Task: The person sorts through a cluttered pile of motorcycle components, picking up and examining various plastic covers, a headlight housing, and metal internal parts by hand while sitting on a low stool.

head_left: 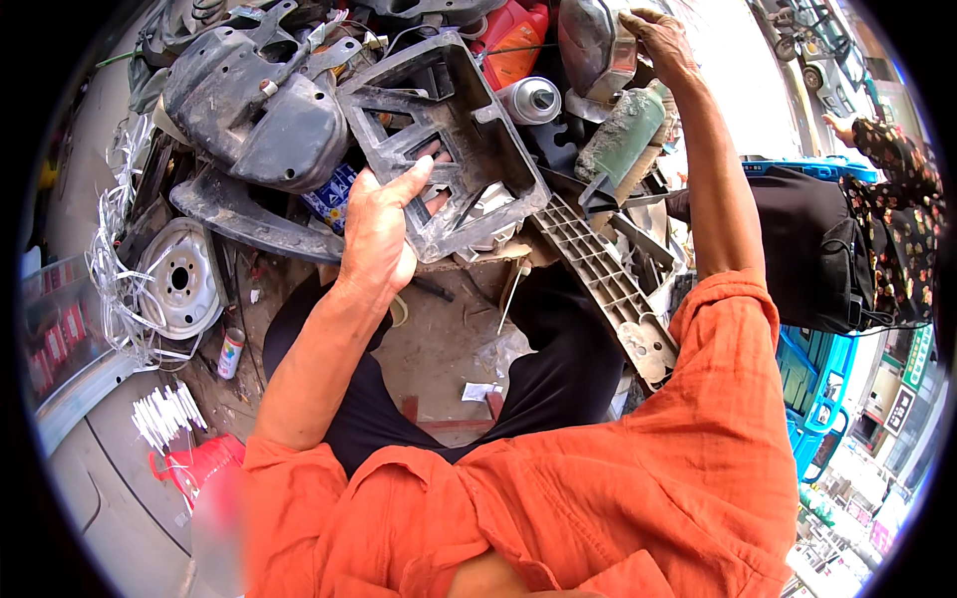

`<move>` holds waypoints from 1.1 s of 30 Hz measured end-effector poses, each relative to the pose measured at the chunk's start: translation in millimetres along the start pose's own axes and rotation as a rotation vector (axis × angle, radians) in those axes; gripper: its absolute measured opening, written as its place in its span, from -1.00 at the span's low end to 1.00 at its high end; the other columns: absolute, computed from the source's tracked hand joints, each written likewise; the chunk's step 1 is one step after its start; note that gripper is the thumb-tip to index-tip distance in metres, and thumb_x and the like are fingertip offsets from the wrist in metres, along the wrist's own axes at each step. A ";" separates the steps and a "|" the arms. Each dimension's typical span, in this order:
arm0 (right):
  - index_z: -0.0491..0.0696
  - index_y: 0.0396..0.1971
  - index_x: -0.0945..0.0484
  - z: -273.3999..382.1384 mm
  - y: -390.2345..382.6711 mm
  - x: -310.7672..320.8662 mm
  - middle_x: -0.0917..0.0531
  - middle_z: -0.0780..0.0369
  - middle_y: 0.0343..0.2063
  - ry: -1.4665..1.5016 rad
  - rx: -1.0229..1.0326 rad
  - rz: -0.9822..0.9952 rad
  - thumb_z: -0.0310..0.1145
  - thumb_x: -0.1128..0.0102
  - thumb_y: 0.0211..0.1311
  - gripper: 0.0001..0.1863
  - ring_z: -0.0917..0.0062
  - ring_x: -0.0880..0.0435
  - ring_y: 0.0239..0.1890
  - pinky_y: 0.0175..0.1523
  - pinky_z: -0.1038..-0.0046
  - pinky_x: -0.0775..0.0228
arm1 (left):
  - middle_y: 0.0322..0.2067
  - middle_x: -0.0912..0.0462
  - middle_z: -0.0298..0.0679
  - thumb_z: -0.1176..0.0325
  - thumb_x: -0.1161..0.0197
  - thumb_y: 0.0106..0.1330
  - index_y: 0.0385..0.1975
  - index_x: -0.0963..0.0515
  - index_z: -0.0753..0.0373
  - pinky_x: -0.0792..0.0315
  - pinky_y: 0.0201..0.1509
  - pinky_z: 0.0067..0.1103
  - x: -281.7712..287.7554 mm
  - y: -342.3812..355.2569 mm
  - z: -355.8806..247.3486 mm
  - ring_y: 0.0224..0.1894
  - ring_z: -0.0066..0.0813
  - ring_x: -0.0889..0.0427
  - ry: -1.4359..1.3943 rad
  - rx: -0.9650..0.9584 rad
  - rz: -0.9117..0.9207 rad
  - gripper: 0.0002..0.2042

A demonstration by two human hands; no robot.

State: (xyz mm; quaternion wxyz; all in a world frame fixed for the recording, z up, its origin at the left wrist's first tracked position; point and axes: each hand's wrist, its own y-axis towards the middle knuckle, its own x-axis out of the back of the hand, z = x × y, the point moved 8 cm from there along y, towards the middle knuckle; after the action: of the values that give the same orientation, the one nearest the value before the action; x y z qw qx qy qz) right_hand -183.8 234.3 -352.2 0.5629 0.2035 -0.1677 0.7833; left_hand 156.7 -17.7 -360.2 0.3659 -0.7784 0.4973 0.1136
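Observation:
My left hand point(384, 224) grips a dusty black plastic frame point(498, 169), box-like with open slots. The thumb lies over a crossbar, and some fingers show through the openings behind it. My right arm stretches to the far right of the pile. There my right hand point(660, 45) is closed at the edge of a grimy vehicle lamp point(598, 50) with a clear, rounded cover; some of its fingertips are hard to make out. Below that hand lies a dirt-caked green brush point(626, 135) with pale bristles. A spray can point(529, 101) rests between the frame and the lamp.
Dark plastic vehicle parts point(254, 110) crowd the left of the pile, near a red container point(513, 45). A grid-like plastic strip point(598, 279) slants by my right knee. At left are a wheel rim point(181, 279) and tangled white strapping point(125, 249). Someone in flowered clothing point(902, 219) stands at right.

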 end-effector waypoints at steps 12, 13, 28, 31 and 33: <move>-0.26 -0.01 -0.44 59.0 -45.1 -7.6 -0.60 0.10 -0.15 0.119 0.102 -0.186 -0.16 -0.03 0.22 -0.50 0.45 -0.54 -0.14 -0.06 0.45 -0.36 | 0.04 -0.46 -0.03 0.53 -0.04 0.30 0.10 -0.27 0.39 -0.42 0.12 -0.26 -6.5 -4.1 -8.7 0.12 -0.20 -0.44 0.012 -0.042 0.062 -0.64; -0.26 -0.01 -0.44 57.1 -48.5 -7.4 -0.60 0.10 -0.15 0.122 0.102 -0.189 -0.16 -0.03 0.22 -0.50 0.45 -0.54 -0.14 -0.06 0.45 -0.36 | 0.04 -0.46 -0.03 0.53 -0.04 0.30 0.10 -0.27 0.39 -0.42 0.12 -0.26 -7.4 -3.4 -8.6 0.12 -0.20 -0.44 0.015 -0.042 0.063 -0.64; -0.17 -0.21 -0.54 -31.1 -84.7 -22.0 -0.56 0.33 -0.50 0.141 0.162 -0.021 -0.17 -0.12 0.24 -0.66 0.69 -0.46 -0.43 -0.27 0.60 -0.33 | 0.02 -0.48 -0.05 0.51 -0.05 0.30 0.05 -0.33 0.41 -0.43 0.10 -0.28 -4.4 0.2 -1.5 0.04 -0.27 -0.50 0.032 0.018 0.053 -0.68; -0.15 -0.24 -0.56 -13.4 -82.8 -17.9 -0.54 0.37 -0.50 -0.024 0.188 -0.061 -0.20 -0.11 0.26 -0.70 0.71 -0.44 -0.42 -0.27 0.62 -0.31 | 0.02 -0.48 -0.05 0.49 -0.06 0.30 0.05 -0.33 0.41 -0.44 0.09 -0.29 1.8 -2.5 -6.4 0.03 -0.27 -0.51 0.043 0.004 0.038 -0.67; -0.20 -0.25 -0.55 -19.7 -53.9 6.5 -0.58 0.33 -0.51 -0.058 0.215 -0.100 -0.21 -0.08 0.28 -0.68 0.70 -0.46 -0.43 -0.29 0.61 -0.30 | 0.02 -0.48 -0.06 0.49 -0.06 0.30 0.05 -0.34 0.41 -0.44 0.09 -0.31 -0.3 -1.3 -5.3 0.01 -0.28 -0.52 0.025 0.008 0.049 -0.67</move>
State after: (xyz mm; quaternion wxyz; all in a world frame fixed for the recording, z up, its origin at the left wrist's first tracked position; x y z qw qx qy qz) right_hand -137.0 266.1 -364.1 0.5710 0.2934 -0.0886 0.7616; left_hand 156.7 -20.8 -355.7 0.3599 -0.7659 0.5212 0.1109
